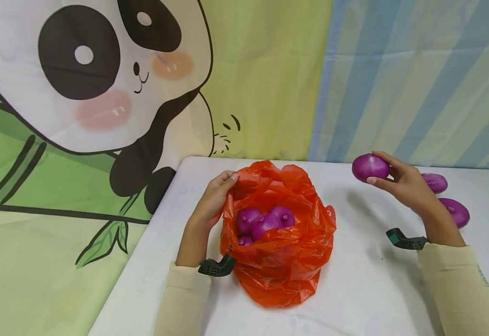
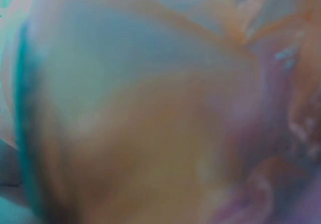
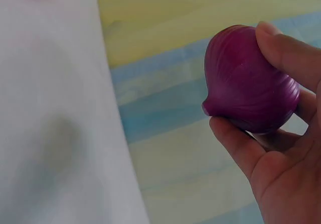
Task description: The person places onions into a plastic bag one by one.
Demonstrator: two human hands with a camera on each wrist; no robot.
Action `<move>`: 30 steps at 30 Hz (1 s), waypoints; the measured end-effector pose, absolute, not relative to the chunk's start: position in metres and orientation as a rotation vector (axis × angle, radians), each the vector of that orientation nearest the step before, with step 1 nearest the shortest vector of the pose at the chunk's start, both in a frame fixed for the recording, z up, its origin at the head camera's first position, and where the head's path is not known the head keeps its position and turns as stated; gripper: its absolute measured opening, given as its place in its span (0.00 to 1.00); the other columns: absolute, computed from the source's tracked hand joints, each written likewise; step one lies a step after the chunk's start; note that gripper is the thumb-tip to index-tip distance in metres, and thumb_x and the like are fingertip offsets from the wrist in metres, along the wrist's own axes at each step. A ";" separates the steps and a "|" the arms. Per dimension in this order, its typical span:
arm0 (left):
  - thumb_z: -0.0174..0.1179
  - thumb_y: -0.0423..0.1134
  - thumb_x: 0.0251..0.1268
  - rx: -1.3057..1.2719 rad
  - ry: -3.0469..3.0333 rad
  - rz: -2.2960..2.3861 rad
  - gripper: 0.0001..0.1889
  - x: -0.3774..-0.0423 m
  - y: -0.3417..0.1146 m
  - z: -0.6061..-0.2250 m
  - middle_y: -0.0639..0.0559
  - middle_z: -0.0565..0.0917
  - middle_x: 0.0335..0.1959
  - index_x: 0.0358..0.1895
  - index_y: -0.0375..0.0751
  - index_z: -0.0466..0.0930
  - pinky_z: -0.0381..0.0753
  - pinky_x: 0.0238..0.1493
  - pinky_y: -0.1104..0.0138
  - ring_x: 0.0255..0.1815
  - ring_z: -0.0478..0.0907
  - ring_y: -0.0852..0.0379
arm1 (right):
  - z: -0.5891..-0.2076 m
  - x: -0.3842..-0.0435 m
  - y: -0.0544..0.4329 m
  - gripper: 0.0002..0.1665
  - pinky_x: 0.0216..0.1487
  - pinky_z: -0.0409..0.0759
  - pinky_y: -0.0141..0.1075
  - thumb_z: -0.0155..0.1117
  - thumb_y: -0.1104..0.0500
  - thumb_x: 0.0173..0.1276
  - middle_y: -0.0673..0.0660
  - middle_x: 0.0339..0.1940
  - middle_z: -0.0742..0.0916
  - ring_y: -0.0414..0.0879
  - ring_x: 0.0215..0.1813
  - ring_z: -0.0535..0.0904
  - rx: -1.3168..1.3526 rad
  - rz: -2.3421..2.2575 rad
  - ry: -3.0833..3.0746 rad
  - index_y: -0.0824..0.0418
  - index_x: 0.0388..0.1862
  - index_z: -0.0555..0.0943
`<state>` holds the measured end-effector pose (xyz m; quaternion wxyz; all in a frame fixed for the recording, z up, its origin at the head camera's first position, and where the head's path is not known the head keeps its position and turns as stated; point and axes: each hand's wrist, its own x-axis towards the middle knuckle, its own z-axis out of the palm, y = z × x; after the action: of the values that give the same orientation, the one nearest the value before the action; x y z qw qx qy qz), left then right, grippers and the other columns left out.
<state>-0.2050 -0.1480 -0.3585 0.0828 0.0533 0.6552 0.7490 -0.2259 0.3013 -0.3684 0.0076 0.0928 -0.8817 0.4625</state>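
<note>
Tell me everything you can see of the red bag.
The red bag looks like thin, glossy plastic, crumpled all over with many creases and an uneven rim. It sits on the white table, its wide mouth open, facing up and toward the head camera. The left hand pinches the rim at its left side. Inside, at least four purple onions show, clustered toward the left and middle; whether more lie beneath cannot be seen.

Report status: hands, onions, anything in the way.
Left hand grips open red bag, several onions inside. Right hand holds purple onion, raised. Two loose onions on table, far right. No obstruction seen between held onion and bag.
</note>
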 end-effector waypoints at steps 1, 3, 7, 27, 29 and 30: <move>0.50 0.42 0.76 0.162 1.955 2.237 0.11 -0.205 -0.148 -0.358 0.46 0.76 0.42 0.47 0.36 0.72 0.80 0.47 0.65 0.43 0.75 0.53 | -0.365 -0.224 0.298 0.46 0.41 0.73 0.18 0.66 0.53 0.68 0.68 0.72 0.64 0.67 0.67 0.63 0.308 1.457 -2.749 0.45 0.79 0.53; 0.50 0.42 0.76 0.166 1.955 2.238 0.11 -0.205 -0.148 -0.358 0.46 0.76 0.42 0.47 0.36 0.72 0.80 0.46 0.65 0.43 0.75 0.53 | -0.358 -0.222 0.291 0.45 0.41 0.75 0.20 0.66 0.55 0.68 0.67 0.72 0.64 0.65 0.66 0.65 0.345 1.471 -2.739 0.45 0.79 0.54; 0.50 0.42 0.76 0.177 1.950 2.241 0.11 -0.205 -0.148 -0.358 0.46 0.75 0.42 0.46 0.36 0.72 0.80 0.46 0.66 0.43 0.75 0.53 | -0.346 -0.216 0.278 0.44 0.42 0.77 0.24 0.67 0.59 0.67 0.63 0.71 0.66 0.55 0.62 0.70 0.423 1.498 -2.707 0.45 0.77 0.58; 0.50 0.42 0.76 0.180 1.936 2.254 0.10 -0.205 -0.147 -0.359 0.47 0.75 0.41 0.46 0.37 0.72 0.79 0.44 0.67 0.42 0.75 0.54 | -0.318 -0.224 0.227 0.43 0.47 0.81 0.35 0.64 0.74 0.62 0.56 0.64 0.74 0.44 0.56 0.78 1.001 1.701 -2.490 0.56 0.75 0.63; 0.50 0.42 0.76 0.172 1.941 2.254 0.10 -0.205 -0.148 -0.359 0.47 0.75 0.41 0.46 0.37 0.72 0.79 0.45 0.66 0.42 0.75 0.53 | -0.317 -0.228 0.219 0.43 0.47 0.81 0.37 0.64 0.74 0.63 0.57 0.63 0.75 0.46 0.56 0.79 1.092 1.749 -2.482 0.57 0.75 0.63; 0.50 0.42 0.76 0.167 1.943 2.254 0.10 -0.205 -0.148 -0.359 0.47 0.76 0.41 0.46 0.37 0.72 0.79 0.45 0.66 0.43 0.75 0.53 | -0.317 -0.229 0.215 0.43 0.48 0.81 0.39 0.64 0.74 0.63 0.57 0.64 0.75 0.47 0.57 0.78 1.138 1.773 -2.477 0.57 0.75 0.63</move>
<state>-0.2052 -0.1476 -0.3586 0.0805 0.0559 0.6497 0.7538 -0.2295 0.2152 -0.3167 -0.0552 0.3494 -0.7605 0.5445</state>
